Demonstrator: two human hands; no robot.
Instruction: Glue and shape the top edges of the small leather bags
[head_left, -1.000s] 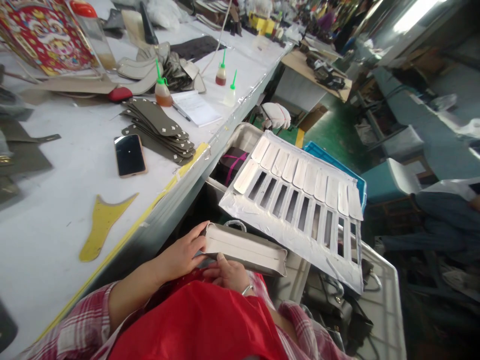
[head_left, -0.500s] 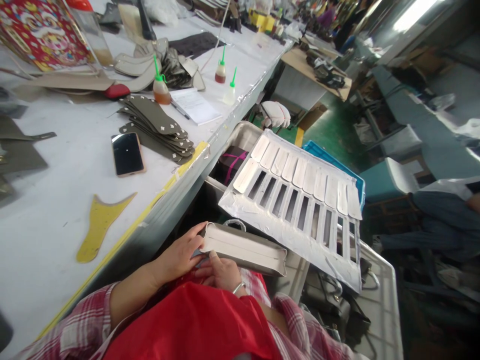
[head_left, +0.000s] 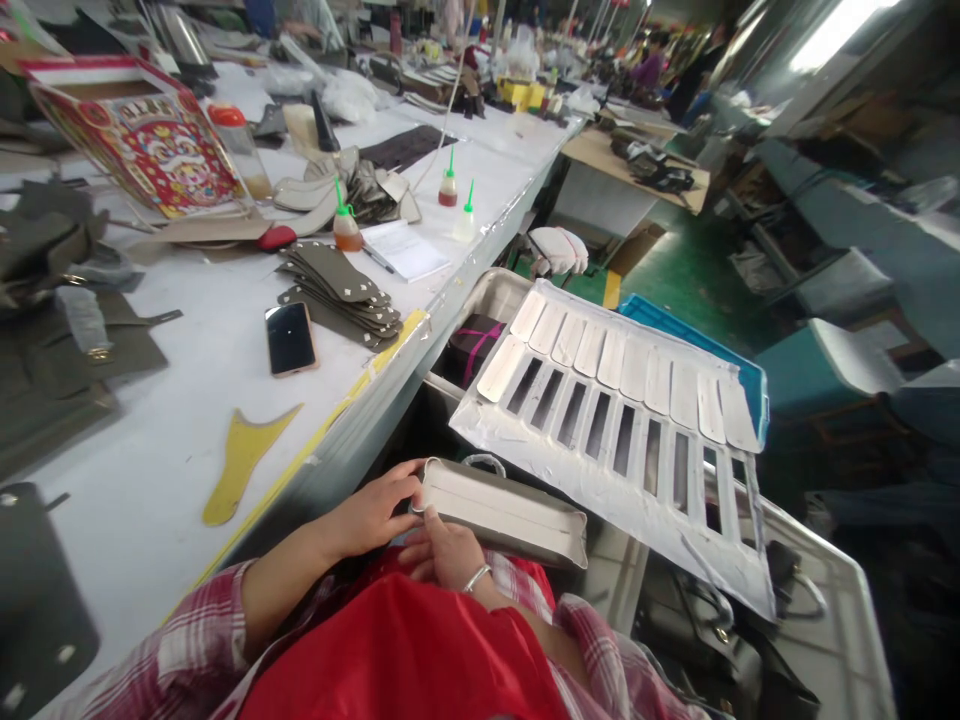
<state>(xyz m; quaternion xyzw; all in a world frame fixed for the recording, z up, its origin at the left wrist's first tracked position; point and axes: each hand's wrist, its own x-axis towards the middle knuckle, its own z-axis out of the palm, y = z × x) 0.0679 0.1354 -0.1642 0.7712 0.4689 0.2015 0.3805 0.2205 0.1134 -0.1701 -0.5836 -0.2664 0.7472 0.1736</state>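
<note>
Head view: left hand (head_left: 384,512) holds a boxy, pale-faced piece (head_left: 502,513).

The right hand (head_left: 454,556) now has its thumb farther left along the edge of the grey bag (head_left: 501,510), closer to the fingers of the left hand (head_left: 381,512). The view swings up and left, bringing in a metal jug (head_left: 178,38) (cut off above) and the open top of the red carton (head_left: 180,150).

A green floor (head_left: 694,270) stretches right of the white counter (head_left: 187,400); a bright light (head_left: 836,35) glows higher, also rightward.
</note>
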